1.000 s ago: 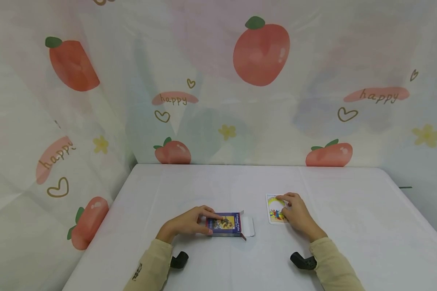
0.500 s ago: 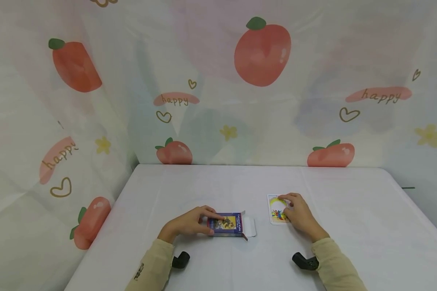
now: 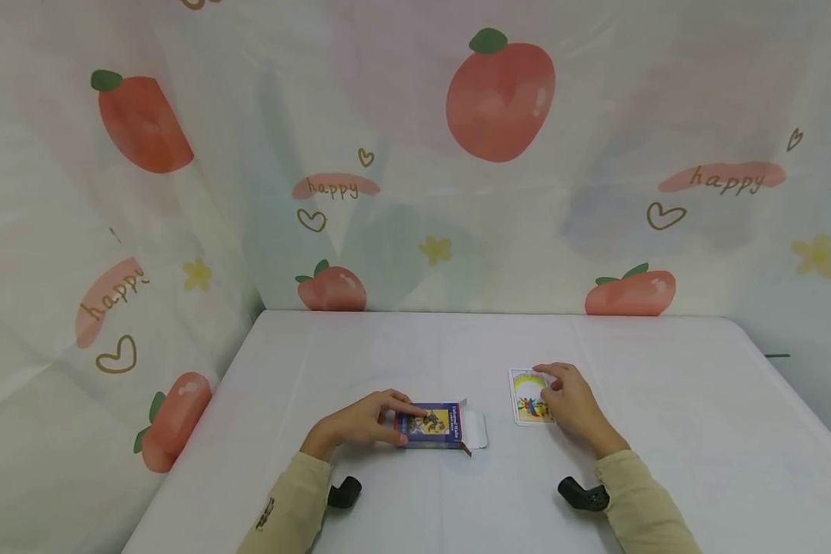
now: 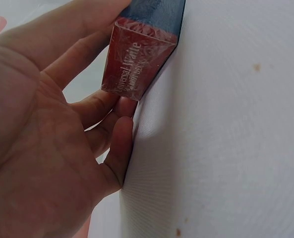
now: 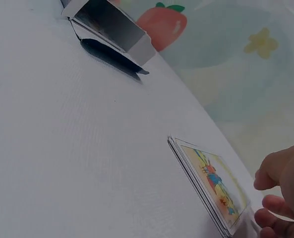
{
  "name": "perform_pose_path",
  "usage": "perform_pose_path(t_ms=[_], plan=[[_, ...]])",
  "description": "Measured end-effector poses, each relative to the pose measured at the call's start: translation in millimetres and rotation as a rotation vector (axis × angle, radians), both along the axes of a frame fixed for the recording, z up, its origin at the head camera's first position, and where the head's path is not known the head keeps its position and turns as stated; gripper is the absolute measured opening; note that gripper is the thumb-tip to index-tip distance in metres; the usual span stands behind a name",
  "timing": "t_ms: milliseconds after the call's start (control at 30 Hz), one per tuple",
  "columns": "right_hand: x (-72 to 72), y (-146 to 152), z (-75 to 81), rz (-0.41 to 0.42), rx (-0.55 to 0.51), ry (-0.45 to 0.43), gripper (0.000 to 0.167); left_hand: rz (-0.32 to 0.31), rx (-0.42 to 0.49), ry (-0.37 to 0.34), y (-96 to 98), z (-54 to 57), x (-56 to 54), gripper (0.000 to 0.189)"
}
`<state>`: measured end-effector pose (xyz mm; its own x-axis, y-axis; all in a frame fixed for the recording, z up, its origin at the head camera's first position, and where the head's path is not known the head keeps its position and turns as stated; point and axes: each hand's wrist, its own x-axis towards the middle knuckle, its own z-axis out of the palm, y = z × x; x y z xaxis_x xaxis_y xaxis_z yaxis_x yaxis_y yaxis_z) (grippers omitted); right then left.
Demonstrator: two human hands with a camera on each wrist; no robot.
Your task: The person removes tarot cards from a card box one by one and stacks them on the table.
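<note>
A purple-and-yellow tarot card box (image 3: pixel 445 427) lies on the table, its right end open with the flap folded out. My left hand (image 3: pixel 360 422) holds its closed left end, thumb on the near side and a finger across the top. In the left wrist view the red end of the box (image 4: pixel 132 62) reads "Universal Waite Tarot Deck". To the right, a small stack of tarot cards (image 3: pixel 528 400) lies face up, with a yellow picture on top. My right hand (image 3: pixel 578 408) is at the stack's right edge, fingers loosely bent. In the right wrist view, thumb and fingertips show just beside the cards (image 5: pixel 208 183).
The table has a white cloth (image 3: pixel 450 346). A patterned curtain (image 3: pixel 498 231) with peaches and "happy" lettering hangs behind it and to the left. Black wrist devices (image 3: pixel 346 492) show at both sleeves.
My right hand has shifted slightly right and away from me, its finger moving off the card's face to the top edge. The left hand and the box stay as they were.
</note>
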<state>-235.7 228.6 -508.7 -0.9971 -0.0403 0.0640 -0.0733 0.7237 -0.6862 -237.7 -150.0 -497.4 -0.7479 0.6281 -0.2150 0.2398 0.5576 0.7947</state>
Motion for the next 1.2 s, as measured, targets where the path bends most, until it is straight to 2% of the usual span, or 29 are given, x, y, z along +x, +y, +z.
perform_pose_path(t_ms=[133,267,367,533,667,967,1100,1200], plan=[[0.5,-2.4,2.1,-0.004,-0.022,0.035,0.041,-0.003,-0.003,0.002,-0.3,-1.7,-0.9,0.047],[1.6,-7.5,4.4,0.025,-0.043,0.105,0.038,-0.001,-0.002,0.003,-0.1,-2.7,-1.8,0.047],[3.6,-14.0,6.0,0.058,-0.056,0.159,0.034,-0.002,0.001,0.001,-0.3,-2.5,-1.7,0.047],[5.2,-26.8,9.8,0.158,-0.088,0.195,0.023,-0.003,0.008,0.006,-1.3,-2.8,-2.1,0.047],[7.6,-36.5,13.0,0.251,-0.107,0.161,0.018,0.006,0.005,0.005,-1.4,-3.4,-2.8,0.047],[19.1,-56.7,15.9,0.41,-0.181,0.031,0.022,0.019,0.003,-0.017,0.0,-2.3,-1.5,0.047],[21.1,-64.5,14.5,0.527,-0.218,0.017,0.028,0.013,0.007,-0.011,-0.4,-2.2,-1.9,0.047],[21.8,-69.2,10.9,0.567,-0.206,0.013,0.029,0.004,0.01,-0.003,-1.1,-3.2,-2.7,0.047]])
